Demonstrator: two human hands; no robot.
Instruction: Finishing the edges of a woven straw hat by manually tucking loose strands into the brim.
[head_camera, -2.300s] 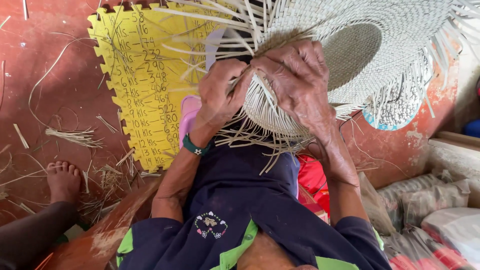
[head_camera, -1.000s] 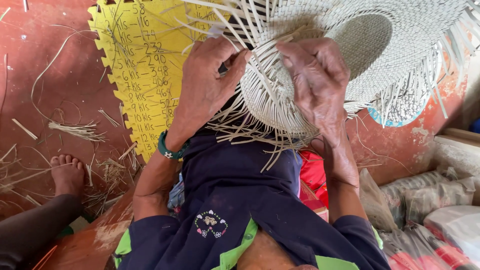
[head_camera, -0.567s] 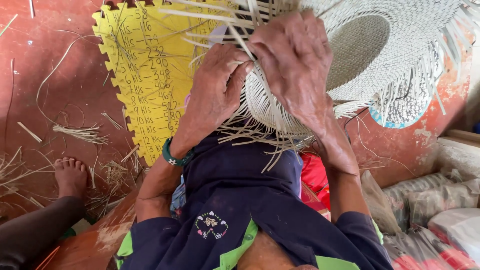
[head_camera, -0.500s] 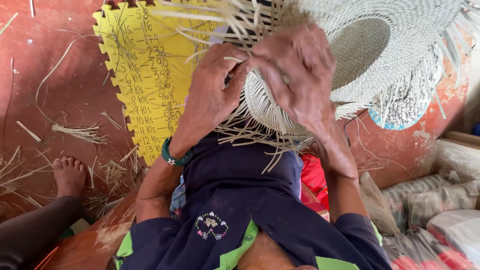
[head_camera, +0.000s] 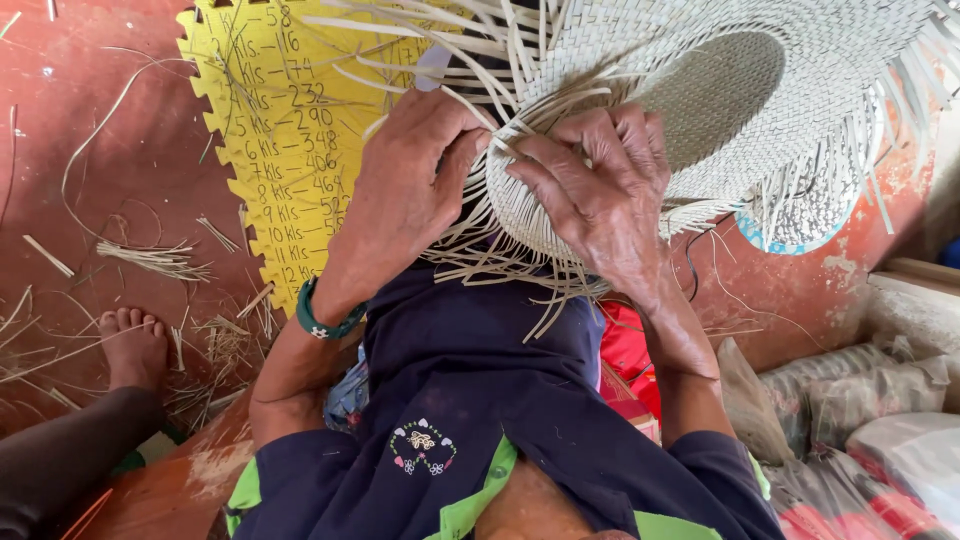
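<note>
The pale woven straw hat (head_camera: 760, 110) lay tilted over the person's lap, its hollow round crown facing the camera and its unfinished brim bristling with loose flat strips that fanned outward. The left hand (head_camera: 415, 190) pinched a strip at the brim's near edge, while the right hand (head_camera: 600, 190) pressed curled fingers on the tight, ribbed weave beside it. A yellow notched foam mat (head_camera: 270, 150) lay on the red floor (head_camera: 100, 150) beyond.

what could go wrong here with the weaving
The loose strips fan out stiffly from the hat toward the face; one might flick up. The left hand and right hand pinch thin strips at the rim, which could snap or cut skin.
</note>
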